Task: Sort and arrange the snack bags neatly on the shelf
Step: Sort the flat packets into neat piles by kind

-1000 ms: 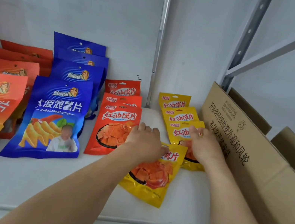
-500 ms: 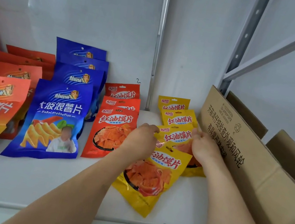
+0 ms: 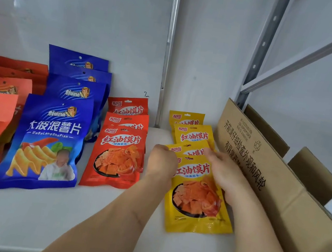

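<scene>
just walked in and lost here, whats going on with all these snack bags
A person is lining up snack bags on a white shelf. Both hands are on the front yellow bag: the left hand holds its top left corner, the right hand lies on its right side. It tops a yellow row beside a cardboard box. Red bags and blue bags lie in rows to the left.

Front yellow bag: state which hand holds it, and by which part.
Both hands are on the front yellow bag: the left hand at its top left corner, the right hand along its upper right edge. Whether fingers curl under cannot be told.
</scene>
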